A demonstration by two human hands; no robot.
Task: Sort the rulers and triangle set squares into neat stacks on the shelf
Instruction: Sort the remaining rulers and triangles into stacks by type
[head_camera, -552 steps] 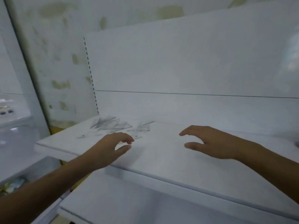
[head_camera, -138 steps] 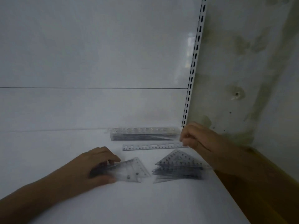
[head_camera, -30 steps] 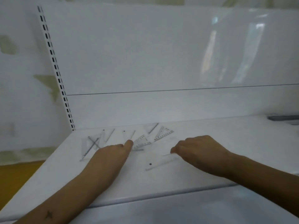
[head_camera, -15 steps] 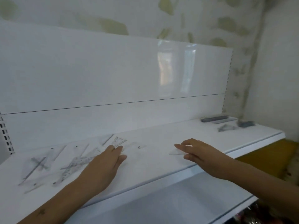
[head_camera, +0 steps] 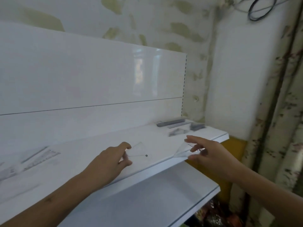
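Carrying one clear set square each, both hands sit mid-frame over the white shelf point(head_camera: 85, 161). The left hand point(head_camera: 105, 164) pinches a set square point(head_camera: 136, 150) that lies flat on the shelf just ahead of its fingers. The right hand point(head_camera: 208, 154) grips a second set square point(head_camera: 182, 151), lifted at the shelf's front edge.

By my reading the sorting is partly done. At the right end of the shelf, toward the middle right of the frame, four groups lie: a dark ruler stack point(head_camera: 170, 123) against the back panel, a single ruler point(head_camera: 177, 126) just in front of it, a grey triangle stack point(head_camera: 197, 126) and a paler triangle pile point(head_camera: 177, 132). How many pieces each holds is too blurred to count.

Still unsorted, a loose scatter point(head_camera: 37, 157) of rulers lies at the lower left; at least two show, the rest smeared. The two held triangles probably belong with the right-end stacks.
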